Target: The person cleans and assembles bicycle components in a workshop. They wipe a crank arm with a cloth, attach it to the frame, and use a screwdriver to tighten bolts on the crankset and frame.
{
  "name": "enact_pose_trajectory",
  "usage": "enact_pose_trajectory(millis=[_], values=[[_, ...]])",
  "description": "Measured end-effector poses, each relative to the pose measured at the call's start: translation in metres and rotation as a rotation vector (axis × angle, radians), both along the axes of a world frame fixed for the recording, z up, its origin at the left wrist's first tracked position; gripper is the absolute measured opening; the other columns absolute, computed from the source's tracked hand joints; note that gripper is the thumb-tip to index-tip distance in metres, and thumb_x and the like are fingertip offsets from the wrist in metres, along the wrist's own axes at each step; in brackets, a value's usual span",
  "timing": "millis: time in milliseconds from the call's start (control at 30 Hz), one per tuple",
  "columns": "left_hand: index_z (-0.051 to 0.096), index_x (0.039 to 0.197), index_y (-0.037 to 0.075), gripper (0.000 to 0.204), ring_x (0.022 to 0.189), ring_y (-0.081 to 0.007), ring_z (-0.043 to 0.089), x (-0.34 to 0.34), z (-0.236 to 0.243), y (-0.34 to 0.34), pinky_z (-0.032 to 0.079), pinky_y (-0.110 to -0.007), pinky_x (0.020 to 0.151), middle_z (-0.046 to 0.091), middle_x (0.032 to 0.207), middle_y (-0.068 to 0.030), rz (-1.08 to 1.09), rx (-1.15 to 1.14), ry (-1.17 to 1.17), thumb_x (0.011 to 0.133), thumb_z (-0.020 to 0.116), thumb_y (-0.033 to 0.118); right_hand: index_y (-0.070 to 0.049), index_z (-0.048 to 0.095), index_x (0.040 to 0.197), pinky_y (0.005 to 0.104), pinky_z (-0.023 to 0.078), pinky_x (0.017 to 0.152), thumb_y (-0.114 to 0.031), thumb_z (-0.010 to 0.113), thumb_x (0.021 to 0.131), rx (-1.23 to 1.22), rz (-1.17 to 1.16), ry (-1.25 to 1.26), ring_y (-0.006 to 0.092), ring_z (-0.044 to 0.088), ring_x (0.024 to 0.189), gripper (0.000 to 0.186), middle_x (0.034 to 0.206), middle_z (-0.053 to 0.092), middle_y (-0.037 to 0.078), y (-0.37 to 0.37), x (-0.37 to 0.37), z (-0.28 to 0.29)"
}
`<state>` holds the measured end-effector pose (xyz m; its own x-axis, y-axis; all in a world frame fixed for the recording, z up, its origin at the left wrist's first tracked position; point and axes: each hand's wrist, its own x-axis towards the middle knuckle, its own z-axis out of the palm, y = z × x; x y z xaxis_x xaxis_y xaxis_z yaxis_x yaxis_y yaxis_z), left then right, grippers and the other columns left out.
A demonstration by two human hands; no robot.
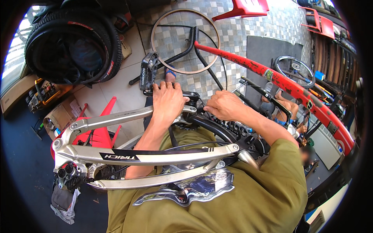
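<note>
A silver bicycle swingarm with black parts stretches across in front of my body. My left hand reaches past its upper bar, fingers bent over a black crank arm beside a black pedal. Its palm hides part of the crank. My right hand is closed close to the crank's other end; whatever lies inside its curled fingers is hidden. Below both hands, a black curved frame tube runs to the swingarm's pivot. Part of a chainring shows under the left wrist.
A worn red frame tube crosses the upper right. Another person's arm is beyond it. Stacked tyres, a red chair and a cardboard box are at left. A bare rim lies on the floor ahead.
</note>
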<state>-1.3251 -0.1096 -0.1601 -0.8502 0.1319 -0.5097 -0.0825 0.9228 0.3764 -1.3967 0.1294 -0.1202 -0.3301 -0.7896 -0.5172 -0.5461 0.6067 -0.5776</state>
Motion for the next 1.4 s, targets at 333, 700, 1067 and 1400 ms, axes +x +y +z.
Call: enact_pose_trajectory(millis=[333,700,1067,1400], values=[[0.070,0.115,0.000,0.060,0.113,-0.0360,0.067,0.000,0.002,0.001,0.045,-0.053,0.100,0.073,0.108,-0.0191,-0.010,-0.008,-0.005,0.089,0.075,0.054,-0.009,0.075,0.083,0.0486,0.051,0.079,-0.033,0.069,0.096,0.073,0.183,0.140,0.0335,0.067,0.085,0.028,0.077,0.070,0.012,-0.016,0.001,0.008],[0.071,0.114,0.000,0.059,0.110,-0.0350,0.067,0.001,0.002,0.002,0.046,-0.051,0.098,0.073,0.105,-0.0182,-0.016,-0.022,0.028,0.088,0.076,0.054,-0.004,0.078,0.080,0.0499,0.055,0.081,-0.037,0.070,0.095,0.150,0.164,0.058,0.0378,0.072,0.084,0.037,0.083,0.075,0.018,-0.018,-0.005,0.002],[0.071,0.113,0.001,0.059,0.111,-0.0348,0.067,0.002,0.001,0.002,0.046,-0.050,0.100,0.073,0.106,-0.0179,0.003,-0.027,0.027,0.087,0.077,0.054,-0.007,0.080,0.080,0.0447,0.049,0.084,-0.036,0.072,0.092,0.142,0.182,0.167,0.0307,0.070,0.092,0.032,0.083,0.073,0.014,-0.027,0.001,0.012],[0.071,0.111,0.002,0.059,0.109,-0.0343,0.067,0.002,0.002,0.003,0.046,-0.050,0.098,0.073,0.105,-0.0169,-0.004,-0.034,0.033,0.086,0.077,0.055,-0.007,0.079,0.079,0.0431,0.047,0.085,-0.037,0.070,0.094,0.123,0.181,0.147,0.0308,0.068,0.091,0.035,0.082,0.072,0.011,-0.017,-0.002,0.001]])
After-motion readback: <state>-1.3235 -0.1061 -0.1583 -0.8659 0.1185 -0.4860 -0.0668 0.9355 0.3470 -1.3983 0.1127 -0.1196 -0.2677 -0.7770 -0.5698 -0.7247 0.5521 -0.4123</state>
